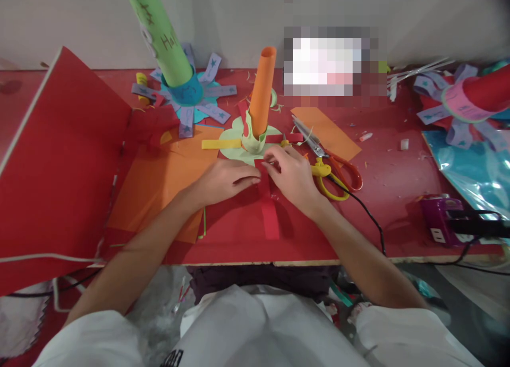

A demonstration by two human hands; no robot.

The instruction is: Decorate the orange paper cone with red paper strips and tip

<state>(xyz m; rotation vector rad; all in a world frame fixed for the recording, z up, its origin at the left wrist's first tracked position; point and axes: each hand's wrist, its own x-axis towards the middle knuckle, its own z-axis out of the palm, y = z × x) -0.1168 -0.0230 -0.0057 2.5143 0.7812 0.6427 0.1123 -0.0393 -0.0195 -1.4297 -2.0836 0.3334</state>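
Observation:
An orange paper tube stands upright on a pale green flower-shaped paper base. A yellow strip reaches left from the base, and a red strip reaches right. Toward me runs another red paper strip, with a further red strip below it. My left hand has its fingers together at the left edge of the front strip. On the strip's other side, my right hand is bent, thumb and fingertips close together near the strip's top; what they grip is too small to make out.
Red-handled scissors, yellow-handled scissors and a black cord lie right of my right hand. Orange sheets lie left. A green tube stands behind; a purple box sits right. A raised red panel borders the left.

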